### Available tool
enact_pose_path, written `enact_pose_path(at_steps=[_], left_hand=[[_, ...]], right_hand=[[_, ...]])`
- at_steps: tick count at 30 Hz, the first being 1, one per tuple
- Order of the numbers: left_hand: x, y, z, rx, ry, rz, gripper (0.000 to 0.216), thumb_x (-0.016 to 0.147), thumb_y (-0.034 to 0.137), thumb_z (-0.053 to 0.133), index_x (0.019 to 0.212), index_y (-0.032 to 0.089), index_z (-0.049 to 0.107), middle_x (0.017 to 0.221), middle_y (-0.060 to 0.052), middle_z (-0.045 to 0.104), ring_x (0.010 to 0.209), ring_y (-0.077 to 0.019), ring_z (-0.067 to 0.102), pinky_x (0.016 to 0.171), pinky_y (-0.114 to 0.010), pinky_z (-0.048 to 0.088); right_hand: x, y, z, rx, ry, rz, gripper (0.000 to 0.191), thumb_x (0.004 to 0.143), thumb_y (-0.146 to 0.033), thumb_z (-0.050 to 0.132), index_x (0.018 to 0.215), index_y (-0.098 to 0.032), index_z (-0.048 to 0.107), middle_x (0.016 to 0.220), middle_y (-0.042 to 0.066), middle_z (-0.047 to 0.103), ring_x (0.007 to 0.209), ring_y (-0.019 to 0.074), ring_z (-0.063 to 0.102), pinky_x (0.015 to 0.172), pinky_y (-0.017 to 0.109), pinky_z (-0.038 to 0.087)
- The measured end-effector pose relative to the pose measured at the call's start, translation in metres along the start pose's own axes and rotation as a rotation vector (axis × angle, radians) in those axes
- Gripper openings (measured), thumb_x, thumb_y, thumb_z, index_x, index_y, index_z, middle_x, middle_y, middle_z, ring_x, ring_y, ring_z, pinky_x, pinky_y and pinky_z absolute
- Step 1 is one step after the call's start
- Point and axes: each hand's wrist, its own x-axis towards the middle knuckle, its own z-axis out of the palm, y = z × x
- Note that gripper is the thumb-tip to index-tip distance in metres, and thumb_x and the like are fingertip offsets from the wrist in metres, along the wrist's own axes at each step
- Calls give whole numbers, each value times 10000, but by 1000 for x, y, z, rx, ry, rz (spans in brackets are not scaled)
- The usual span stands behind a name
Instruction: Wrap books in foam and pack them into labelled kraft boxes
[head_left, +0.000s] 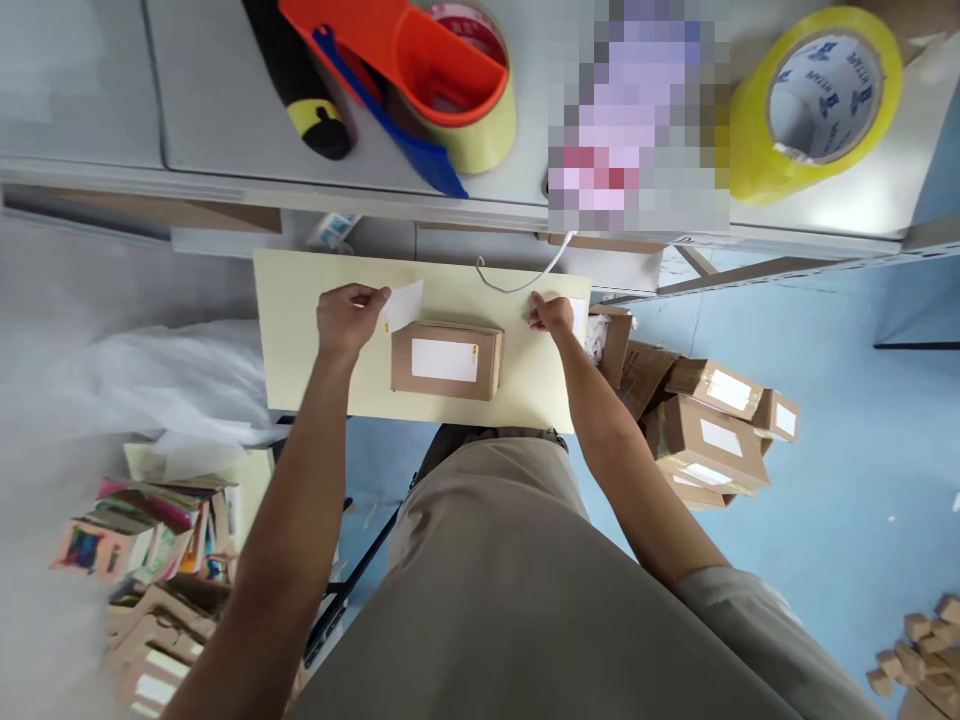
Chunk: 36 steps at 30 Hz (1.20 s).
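Cream table (534, 395) before a grey bench (214, 110), cardboard box (444, 386) lying mid-table, left hand (347, 320) pinching a white slip (406, 303) by the box's far left corner, right hand (553, 314) with fingers curled together, contents impossible to tell, cartons (686, 425) stacked on blue floor (847, 440).

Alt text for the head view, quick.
The left hand pinches a white paper label near a brown cardboard box bearing another white label, on a cream rectangular tabletop. The right hand, curled, is near the tabletop's right end.
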Motion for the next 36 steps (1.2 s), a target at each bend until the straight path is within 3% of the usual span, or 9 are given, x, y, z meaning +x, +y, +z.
enact_pose_path(at_steps=[7, 12, 15, 19, 25, 30, 36], left_hand=[[-104, 25, -5, -435, 0, -22, 322, 867, 520, 838, 866, 207, 762, 730, -13, 690, 698, -162, 607, 631, -284, 458], [-151, 43, -8, -673, -189, -58, 431, 832, 604, 877, 793, 203, 724, 597, 30, 513, 559, -110, 442, 541, -272, 353], [-163, 44, -5, -740, -249, -59, 459, 803, 616, 906, 759, 202, 712, 573, 41, 454, 545, -101, 392, 529, -274, 326], [-172, 43, 5, -770, -308, -53, 500, 770, 637, 937, 741, 198, 699, 577, 43, 451, 540, -93, 378, 525, -270, 330], [-186, 45, 6, -833, -333, -30, 574, 782, 733, 880, 760, 188, 702, 715, -24, 600, 577, -98, 460, 523, -266, 355], [-202, 41, -11, -666, -406, 100, 388, 843, 584, 812, 780, 205, 763, 735, -55, 664, 607, -141, 511, 557, -307, 421], [-214, 38, -31, -553, -393, 208, 294, 786, 517, 851, 827, 231, 796, 875, -76, 759, 763, -211, 657, 648, -339, 529]], right_hand=[[-35, 3, -2, -116, -8, -223, 602, 1082, -613, 647, 623, -224, 618, 587, 29, 663, 542, 153, 639, 631, 261, 525], [-114, 25, -10, 294, -265, -457, 676, 980, -868, 574, 870, -222, 739, 863, 67, 770, 790, 188, 729, 759, 285, 582], [-160, 41, -20, 432, -372, -519, 730, 913, -943, 565, 951, -240, 759, 991, 79, 798, 974, 224, 752, 873, 320, 604], [-194, 57, -24, 486, -441, -574, 594, 798, -836, 821, 904, -256, 750, 962, 39, 791, 984, 232, 727, 903, 346, 587], [-208, 68, -24, 554, -302, -591, 542, 773, -763, 886, 786, -264, 676, 838, 7, 738, 814, 198, 663, 778, 343, 554], [-230, 64, -38, 556, -205, -582, 516, 804, -746, 860, 811, -267, 668, 844, 7, 733, 811, 204, 687, 731, 337, 570], [-257, 54, -39, 491, -114, -635, 518, 834, -763, 827, 825, -272, 662, 879, 16, 753, 823, 216, 710, 698, 338, 587]])
